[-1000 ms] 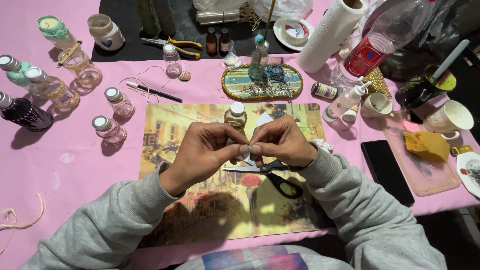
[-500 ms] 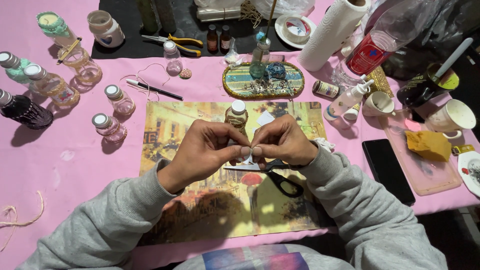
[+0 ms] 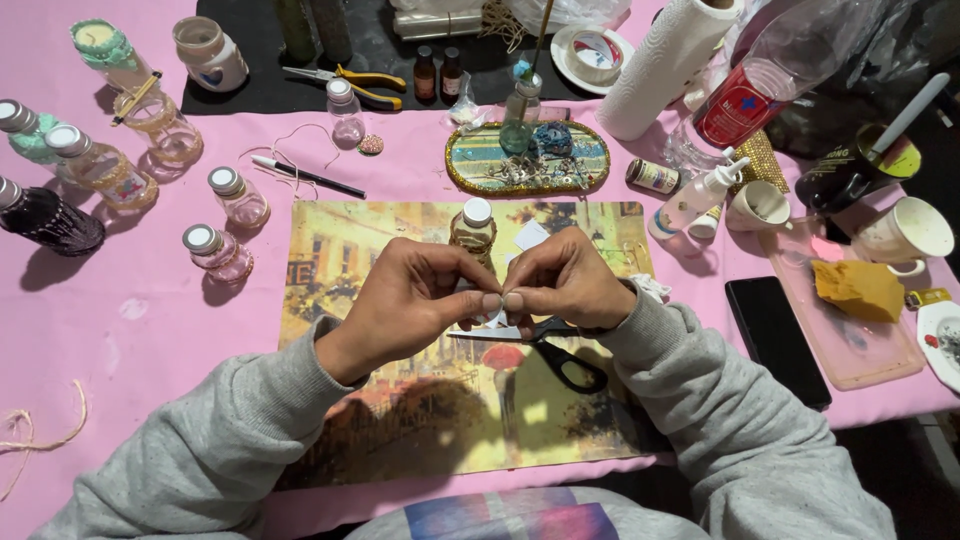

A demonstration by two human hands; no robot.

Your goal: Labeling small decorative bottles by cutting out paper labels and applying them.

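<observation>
My left hand (image 3: pixel 415 295) and my right hand (image 3: pixel 567 280) meet fingertip to fingertip over a painted placemat (image 3: pixel 400 430). Together they pinch something tiny between thumbs and forefingers; it is too small to make out. Just behind the fingers stands a small bottle with a white cap (image 3: pixel 473 232), wrapped in twine. Black-handled scissors (image 3: pixel 560 358) lie on the mat under my right wrist. A white paper scrap (image 3: pixel 530 236) shows behind my right hand.
Several small capped glass bottles (image 3: pixel 218 252) stand at the left on the pink cloth (image 3: pixel 120 330). An oval beaded tray (image 3: pixel 527 160), pliers (image 3: pixel 352 85), a paper towel roll (image 3: pixel 665 65), cups (image 3: pixel 905 232), a black phone (image 3: pixel 777 340) and a pen (image 3: pixel 307 177) surround the mat.
Both hands stay pinched together at the same spot; the view has shifted only slightly.
</observation>
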